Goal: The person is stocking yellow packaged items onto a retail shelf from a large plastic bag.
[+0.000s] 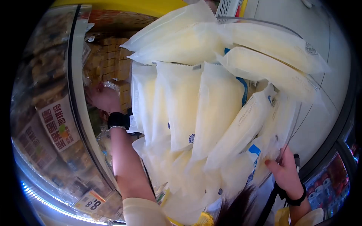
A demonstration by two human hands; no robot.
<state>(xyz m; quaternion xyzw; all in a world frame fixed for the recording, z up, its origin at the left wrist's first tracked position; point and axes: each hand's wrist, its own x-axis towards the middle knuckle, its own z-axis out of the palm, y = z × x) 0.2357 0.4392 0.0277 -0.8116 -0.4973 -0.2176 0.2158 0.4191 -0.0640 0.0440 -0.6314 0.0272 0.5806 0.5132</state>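
Note:
My left hand reaches down inside the glass-fronted display case. Its fingers are bent, partly in shadow, beside a clear-wrapped pack; what lies between them is hidden. A black band is round that wrist. On the other side, my right hand has its thumb and fingers closed on the clear rim of a bin. That bin is heaped with puffy white bags with pale yellow contents. Several bags stand upright in rows, and others lie across the far end.
The case's glass front runs along the left, with a price tag on it. Brown block-like packs fill the case's far part. Pale floor tiles show at the right, near a dark-framed display.

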